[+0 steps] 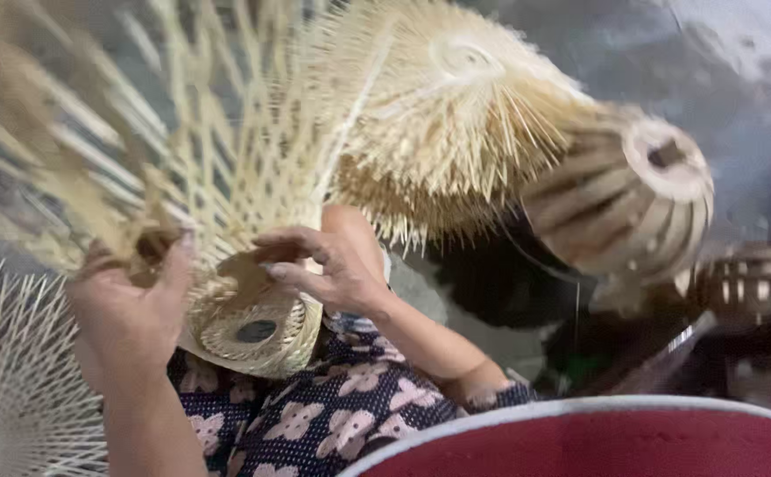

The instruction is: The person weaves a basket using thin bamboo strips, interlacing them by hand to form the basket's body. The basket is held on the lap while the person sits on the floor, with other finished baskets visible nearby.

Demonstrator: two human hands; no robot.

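Her left hand (pixel 129 305) grips the loose pale bamboo strips of a half-woven basket (pixel 249 327) on her lap. Her right hand (pixel 324 269), fingers spread, rests on its round woven base, beside spiky unfinished baskets (pixel 438 115).

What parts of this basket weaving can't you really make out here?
- Head view: the half-woven basket has loose strips blurred and cut off by the top and left edges.
- Left hand: its fingertips are hidden behind the strips.
- Right hand: whether it pinches a strip is too blurred to tell.
- Dark heap under the finished baskets: too dark to identify.
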